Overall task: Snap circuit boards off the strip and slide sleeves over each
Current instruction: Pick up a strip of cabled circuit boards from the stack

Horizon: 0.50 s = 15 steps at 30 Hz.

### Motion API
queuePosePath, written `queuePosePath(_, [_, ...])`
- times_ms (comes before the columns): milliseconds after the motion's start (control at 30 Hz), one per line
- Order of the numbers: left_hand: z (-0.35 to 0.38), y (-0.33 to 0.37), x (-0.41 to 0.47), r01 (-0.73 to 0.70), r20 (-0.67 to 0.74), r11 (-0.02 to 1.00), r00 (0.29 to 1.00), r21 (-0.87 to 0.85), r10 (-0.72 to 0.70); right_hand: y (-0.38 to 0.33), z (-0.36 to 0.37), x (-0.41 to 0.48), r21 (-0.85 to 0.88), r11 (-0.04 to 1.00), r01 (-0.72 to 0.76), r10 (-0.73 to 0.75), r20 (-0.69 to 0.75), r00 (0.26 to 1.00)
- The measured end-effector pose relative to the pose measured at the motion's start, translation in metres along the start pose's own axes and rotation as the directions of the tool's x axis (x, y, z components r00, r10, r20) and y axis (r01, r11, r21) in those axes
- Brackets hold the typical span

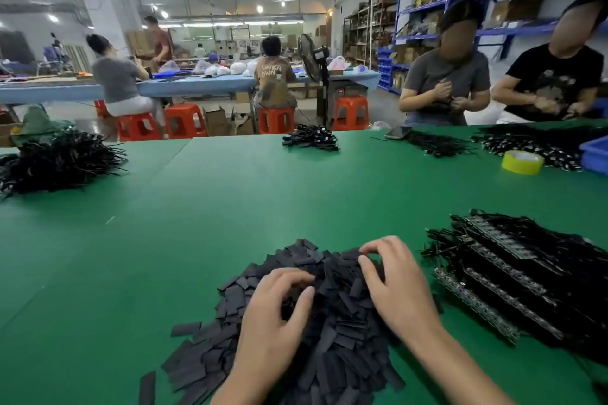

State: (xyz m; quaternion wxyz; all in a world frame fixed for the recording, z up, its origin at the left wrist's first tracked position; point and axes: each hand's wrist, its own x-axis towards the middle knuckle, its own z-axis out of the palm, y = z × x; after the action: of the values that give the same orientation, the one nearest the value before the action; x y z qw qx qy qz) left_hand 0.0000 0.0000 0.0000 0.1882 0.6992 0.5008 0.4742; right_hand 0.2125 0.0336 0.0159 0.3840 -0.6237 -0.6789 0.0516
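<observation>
Head view, lower centre: left hand (276, 306) and right hand (396, 286) sat on the heap of loose black sleeves (332, 348), fingers curled down into it. Could not tell whether either pinched one. Circuit-board strips (506, 268) lay stacked at lower right on the green desk (230, 207), long axes diagonal, beside the right hand.

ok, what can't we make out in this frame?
All in the head view:
- Left hand: its curled fingers hide whether it pinches a sleeve from the sleeve pile.
- Right hand: fingertips are on the pile, grip unclear.
- Board strips: cut off by the right edge and covered by tangled wires, so the count is unreadable.
- Blue bin: cut off by the right edge, contents unseen.
</observation>
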Motion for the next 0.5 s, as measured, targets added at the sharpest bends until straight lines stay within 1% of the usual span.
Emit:
queuePosePath(33, [0.007, -0.004, 0.007, -0.012, 0.0, 1.0, 1.0, 0.023, 0.012, 0.003, 0.01, 0.006, -0.038, 0.999, 0.012, -0.011, 0.019, 1.0])
queuePosePath(67, [0.015, -0.005, 0.013, -0.005, -0.001, 0.998, 1.0, 0.067, 0.005, 0.005, 0.017, 0.012, -0.096, 0.995, -0.006, 0.011, 0.055, 0.998])
queuePosePath(133, [0.029, -0.012, 0.022, 0.01, -0.007, 0.994, 1.0, 0.112, -0.01, 0.011, 0.033, 0.019, -0.149, 0.988, -0.035, 0.055, 0.132, 0.99])
queuePosePath(300, [0.042, -0.025, 0.022, -0.054, 0.077, 0.966, 0.996, 0.253, 0.035, 0.021, 0.057, 0.016, -0.178, 0.984, -0.016, 0.056, 0.221, 0.974])
queuePosePath(400, [0.045, -0.026, 0.021, -0.061, 0.083, 0.963, 0.996, 0.261, 0.04, 0.021, 0.061, 0.013, -0.153, 0.988, -0.01, 0.047, 0.244, 0.969])
queuePosePath(500, [0.047, -0.025, 0.021, -0.058, 0.088, 0.961, 0.995, 0.269, 0.035, 0.023, 0.062, 0.012, -0.131, 0.991, -0.01, 0.038, 0.216, 0.976])
